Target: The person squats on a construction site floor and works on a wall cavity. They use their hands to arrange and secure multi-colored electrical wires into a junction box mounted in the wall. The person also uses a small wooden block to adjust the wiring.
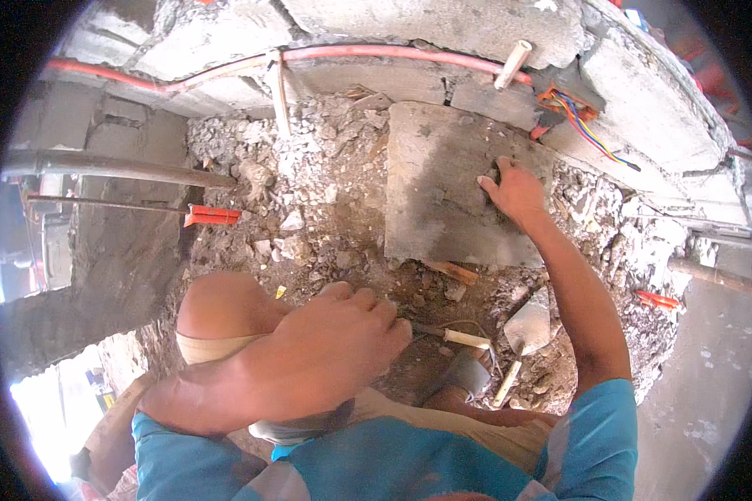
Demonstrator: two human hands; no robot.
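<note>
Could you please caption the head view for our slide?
Right grip at a grey slab amid rubble, left grip near a knee, trowel lying nearby.

Right hand (520,194) on slab (443,188)
Thumb spread on slab's face. Slab lies on rubble (342,204) by block wall (351,80). Left hand (342,334): fingers curled near knee (226,307), can't tell if holding anything. Trowel (530,327) on rubble, near slab.

A trowel (528,328) lies before the block (443,188).
</note>
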